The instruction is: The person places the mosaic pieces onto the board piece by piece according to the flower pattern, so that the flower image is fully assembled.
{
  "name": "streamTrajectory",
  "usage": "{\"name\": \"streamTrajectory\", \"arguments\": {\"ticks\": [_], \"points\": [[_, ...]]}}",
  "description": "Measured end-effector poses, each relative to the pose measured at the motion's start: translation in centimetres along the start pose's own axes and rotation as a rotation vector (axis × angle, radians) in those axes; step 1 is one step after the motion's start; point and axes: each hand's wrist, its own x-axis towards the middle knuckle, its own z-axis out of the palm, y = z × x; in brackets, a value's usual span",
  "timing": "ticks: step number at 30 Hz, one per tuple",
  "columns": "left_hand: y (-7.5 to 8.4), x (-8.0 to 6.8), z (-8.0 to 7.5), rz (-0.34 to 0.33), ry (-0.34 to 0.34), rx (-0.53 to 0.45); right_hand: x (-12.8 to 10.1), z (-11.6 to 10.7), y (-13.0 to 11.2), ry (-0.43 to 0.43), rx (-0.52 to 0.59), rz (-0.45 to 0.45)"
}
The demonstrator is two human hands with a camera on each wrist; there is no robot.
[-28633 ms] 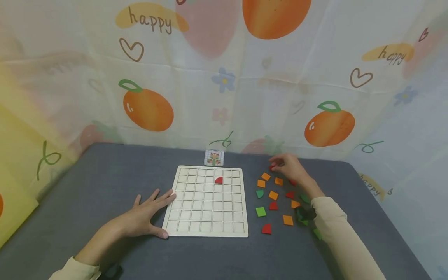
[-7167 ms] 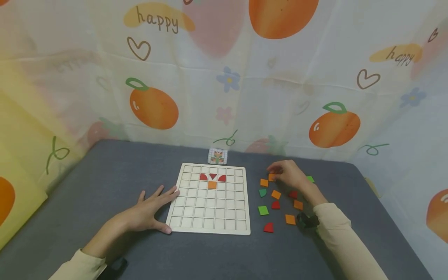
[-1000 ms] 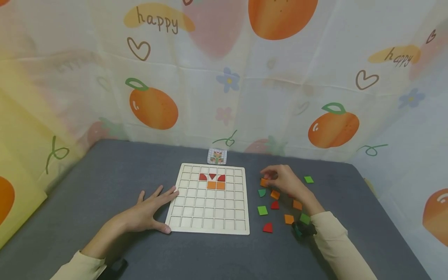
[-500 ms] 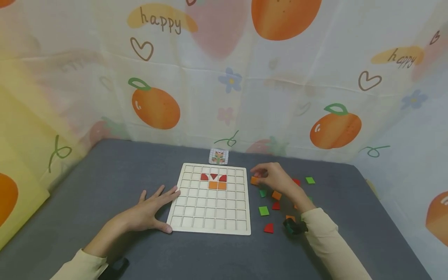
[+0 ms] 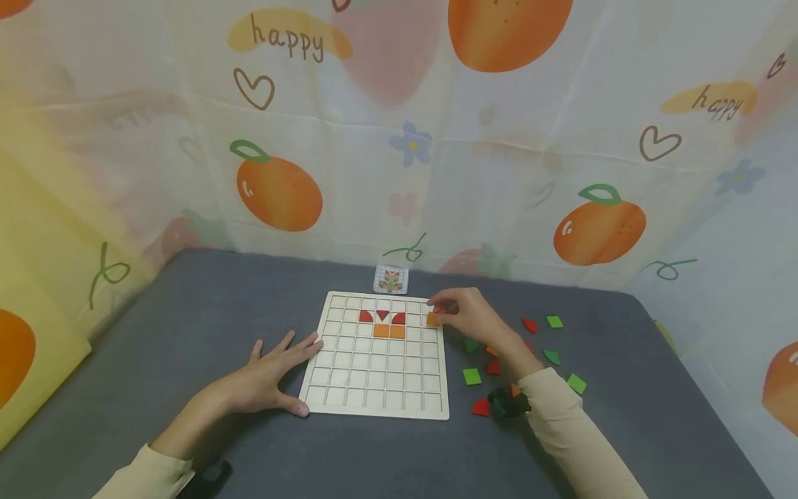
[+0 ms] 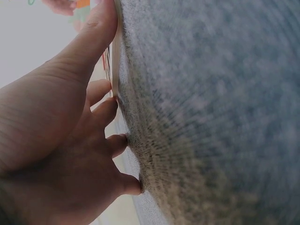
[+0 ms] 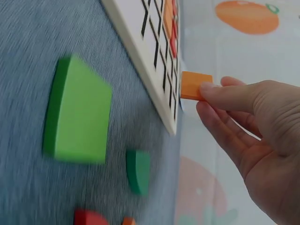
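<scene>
A white grid board point(image 5: 374, 417) lies on the grey table. On it sit two red quarter-round pieces, one of them this right-hand red piece point(image 5: 398, 318), a red triangle point(image 5: 382, 315) between them, and two orange squares point(image 5: 389, 332) side by side below. My right hand point(image 5: 469, 313) pinches another orange square point(image 7: 193, 85) between thumb and fingertips, over the board's right edge in the head view. With fingers spread, my left hand point(image 5: 264, 378) rests at the board's left edge, thumb at the near corner, as the left wrist view also shows.
Right of the board lie several loose pieces: a light green square point(image 5: 472, 376), a red quarter-round point(image 5: 481, 407), a green leaf-shaped piece point(image 5: 551, 357) and others partly under the right forearm. A small pattern card point(image 5: 391, 280) lies behind the board. A printed curtain point(image 5: 349, 173) hangs beyond.
Since a second ago, my right hand has lifted an orange square from the loose pieces and carried it left to the board. Earlier, red and orange pieces were added to the grid. Left hand stays put.
</scene>
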Motion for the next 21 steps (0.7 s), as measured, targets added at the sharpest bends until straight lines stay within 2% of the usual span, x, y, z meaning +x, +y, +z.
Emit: {"name": "streamTrajectory", "arguments": {"ticks": [21], "points": [[-0.1,0.1,0.1,-0.004,0.001,0.006,2.5,2.8,-2.5,-0.045,0.074,-0.064]]}}
